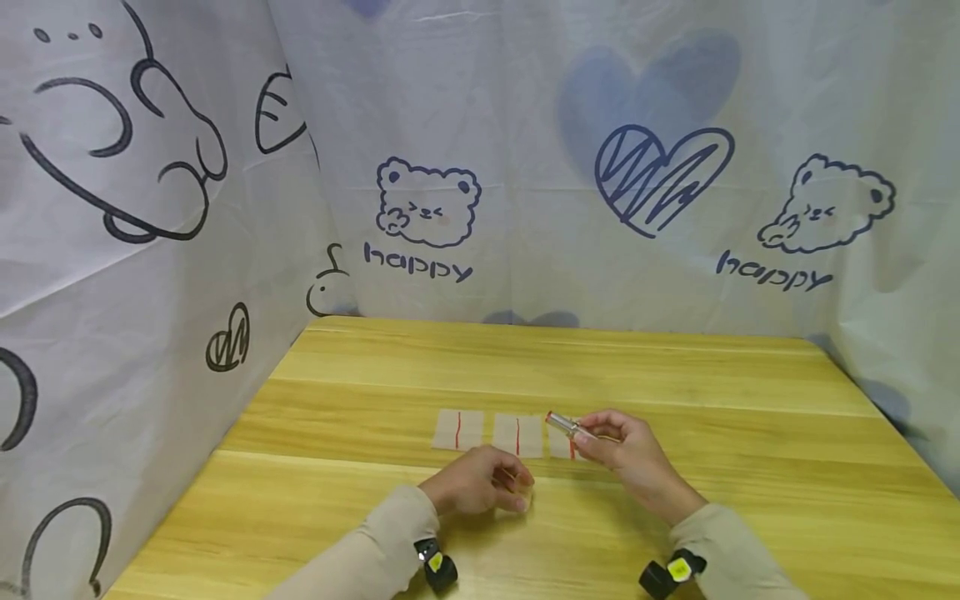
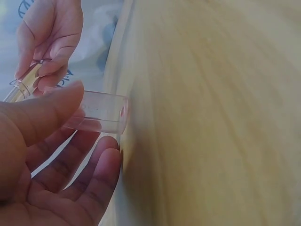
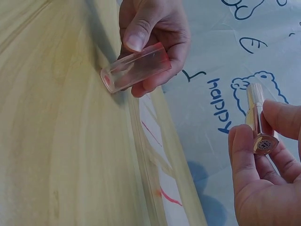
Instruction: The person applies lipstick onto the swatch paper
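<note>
My left hand [image 1: 476, 483] pinches a clear, pinkish lipstick cap [image 3: 138, 68] between thumb and fingers, just above the table. In the left wrist view, the closed end of the cap [image 2: 101, 113] points away from the palm. My right hand [image 1: 637, 462] grips a shiny metallic lipstick [image 1: 562, 423] by its base, tilted, with a red tip toward the left. It hovers over the rightmost of three pale paper strips [image 1: 558, 446], partly covering it. The middle strip [image 1: 506, 433] and the left strip [image 1: 446, 429] lie beside it, each strip bearing a red line.
The wooden table [image 1: 337, 417] runs back to a white cloth [image 1: 517, 283] printed with bears and hearts. More white cloth [image 1: 172, 333] hangs along the left side. A dark wrist camera [image 1: 438, 567] is strapped on the left sleeve, another camera [image 1: 660, 577] on the right.
</note>
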{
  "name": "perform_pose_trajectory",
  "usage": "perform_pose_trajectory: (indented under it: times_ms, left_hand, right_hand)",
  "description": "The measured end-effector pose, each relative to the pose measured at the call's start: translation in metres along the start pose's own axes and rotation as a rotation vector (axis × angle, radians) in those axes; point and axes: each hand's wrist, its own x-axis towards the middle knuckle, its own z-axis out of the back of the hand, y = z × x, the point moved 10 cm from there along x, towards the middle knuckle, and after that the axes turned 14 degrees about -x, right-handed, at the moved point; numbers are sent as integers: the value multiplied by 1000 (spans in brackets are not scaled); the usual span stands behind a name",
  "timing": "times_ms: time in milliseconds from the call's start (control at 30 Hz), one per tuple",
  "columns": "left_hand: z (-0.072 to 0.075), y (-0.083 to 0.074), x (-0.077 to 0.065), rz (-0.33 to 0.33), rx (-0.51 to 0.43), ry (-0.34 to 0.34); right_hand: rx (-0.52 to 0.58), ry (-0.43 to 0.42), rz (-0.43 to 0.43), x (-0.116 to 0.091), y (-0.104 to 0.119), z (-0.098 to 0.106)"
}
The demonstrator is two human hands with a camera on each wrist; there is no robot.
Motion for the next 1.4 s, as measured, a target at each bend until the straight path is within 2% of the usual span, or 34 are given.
perform_pose_trajectory:
  times_ms: [233,500,767,933,1167,1300,1400]
  left_hand:
    - [4,-5,-1,-30,15,-12]
    - [18,-14,-3,-32,-56,-48]
    - [32,-29,-3,-100,-13,-95]
    - [37,-38,-5,-127,21,-119]
    - [39,-45,-6,-183,30,-142]
    - [38,-47,-8,-211,5,-160]
    - [39,-51,-8,-244,-3,-186]
  right_hand:
    - [-26,-2,13,1,2,1]
    - [-98,13,59,1,14,3]
    - [-119,28,132,2,29,1]
    - [-173,53,154,1,37,-4]
    - [-232,101,209,-1,44,-16]
    - [-243,121,211,0,42,-22]
    - [-271,106,203,1,42,-21]
